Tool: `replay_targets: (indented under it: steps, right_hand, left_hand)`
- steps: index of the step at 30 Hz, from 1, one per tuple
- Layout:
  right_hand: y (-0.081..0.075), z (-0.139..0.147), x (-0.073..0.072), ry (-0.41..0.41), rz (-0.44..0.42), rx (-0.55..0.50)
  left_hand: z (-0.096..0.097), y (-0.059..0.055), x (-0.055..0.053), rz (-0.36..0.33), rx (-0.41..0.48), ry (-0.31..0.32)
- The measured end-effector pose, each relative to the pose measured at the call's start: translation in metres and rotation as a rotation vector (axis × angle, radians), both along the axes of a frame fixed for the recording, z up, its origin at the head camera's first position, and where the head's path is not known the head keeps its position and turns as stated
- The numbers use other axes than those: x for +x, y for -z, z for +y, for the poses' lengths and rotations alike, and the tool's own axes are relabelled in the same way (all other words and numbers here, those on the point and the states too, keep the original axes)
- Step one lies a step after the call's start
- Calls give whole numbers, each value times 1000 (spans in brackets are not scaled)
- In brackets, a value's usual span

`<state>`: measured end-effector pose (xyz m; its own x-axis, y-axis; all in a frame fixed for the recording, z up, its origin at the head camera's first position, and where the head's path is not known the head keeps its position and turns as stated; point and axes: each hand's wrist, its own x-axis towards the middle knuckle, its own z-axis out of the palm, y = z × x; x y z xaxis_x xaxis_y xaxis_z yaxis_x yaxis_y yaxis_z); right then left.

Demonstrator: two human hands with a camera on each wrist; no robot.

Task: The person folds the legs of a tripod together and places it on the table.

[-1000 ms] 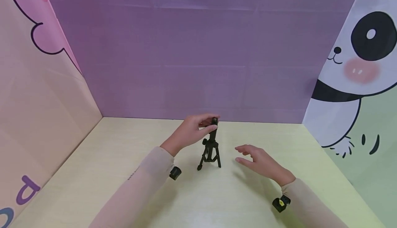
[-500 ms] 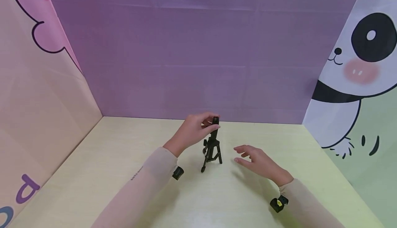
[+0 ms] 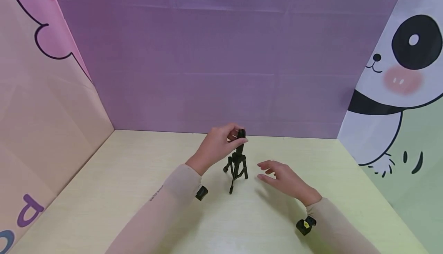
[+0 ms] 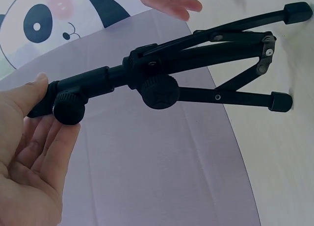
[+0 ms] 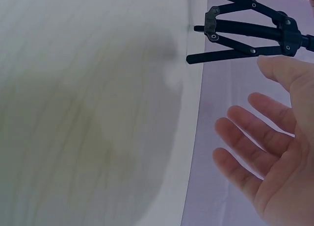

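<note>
Tripod [image 3: 238,158] is held near upright over mid-table, its top pinched by the left hand [image 3: 221,140] beside the upper knob [image 4: 68,108]. Right hand [image 3: 282,178], at about 4 o'clock from it (head view, 12 = far), is held half spread and relaxed; nothing is gripped, no contact. Legs [image 4: 235,96] are splayed. Whether the feet [image 4: 281,102] are borne on the table [image 3: 138,177] cannot be told.

Step in hand is judged to be control of the tripod from its top. Grip is best set on the rigid column [image 4: 95,83]; no load should be put on either knob, lower knob [image 4: 160,92] included, as a clamp may be loosened. Any turn should be made slowly, so no foot is snagged. If support is needed, hub [image 4: 140,69] should be taken by the right hand, not a leg, which could be folded.

Edges: travel is bounded at 12 o'clock by the purple wall [image 3: 221,54], and well apart at 9 and 3 by the left panel [image 3: 59,123] and right panel [image 3: 415,131]. Best room is judged at 6; 7–8 is crossed by the left sleeve [image 3: 145,211].
</note>
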<state>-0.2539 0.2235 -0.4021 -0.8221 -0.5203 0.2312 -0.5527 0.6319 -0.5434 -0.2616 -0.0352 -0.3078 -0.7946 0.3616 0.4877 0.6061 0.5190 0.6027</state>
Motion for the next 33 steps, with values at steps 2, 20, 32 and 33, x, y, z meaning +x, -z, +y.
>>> replay_targets:
  steps: [2, 20, 32, 33]
  right_hand:
    - [1, -2, -1, 2, 3, -3]
    - [15, -52, -20, 40, 69, -22]
    - [5, -64, -14, 84, 104, -8]
    - [4, -64, -13, 87, 102, -8]
  left_hand:
    - [0, 0, 0, 0, 4, -2]
    - [0, 1, 1, -14, 17, -11]
    - [-1, 1, 1, -10, 17, -11]
    - [-1, 1, 1, -8, 18, -9]
